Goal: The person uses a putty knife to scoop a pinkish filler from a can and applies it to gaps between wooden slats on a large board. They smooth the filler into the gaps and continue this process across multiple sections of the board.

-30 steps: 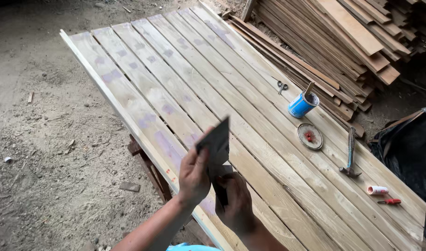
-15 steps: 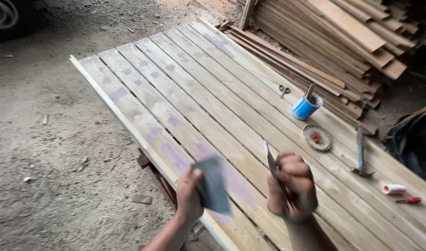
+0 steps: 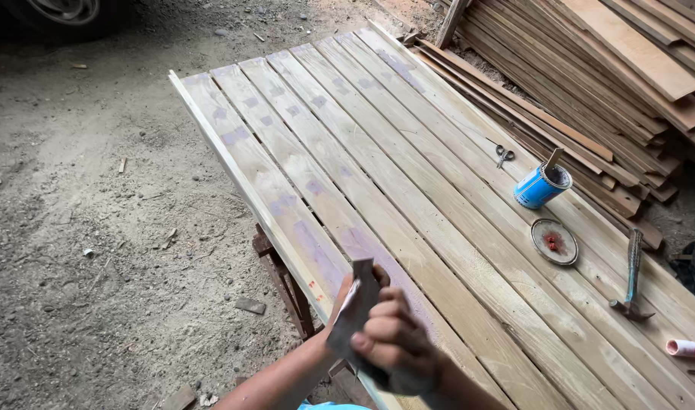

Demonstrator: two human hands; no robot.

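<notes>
Down at the lower edge of the head view, the right hand [image 3: 393, 345] closes its fingers on a dark grey abrasive sheet [image 3: 353, 315], folded and upright, just above the near end of the slatted wooden panel [image 3: 378, 159]. The left hand [image 3: 346, 292] sits behind the sheet, mostly hidden; its grip cannot be told. Left of the panel's pale long edge lies open, gritty dirt ground [image 3: 97, 228]. Toward the right edge rest a blue tin [image 3: 539, 187], a round rusty lid [image 3: 554, 241], scissors [image 3: 504, 155] and a hammer [image 3: 632, 277], beside stacked rough planks [image 3: 605, 68].
</notes>
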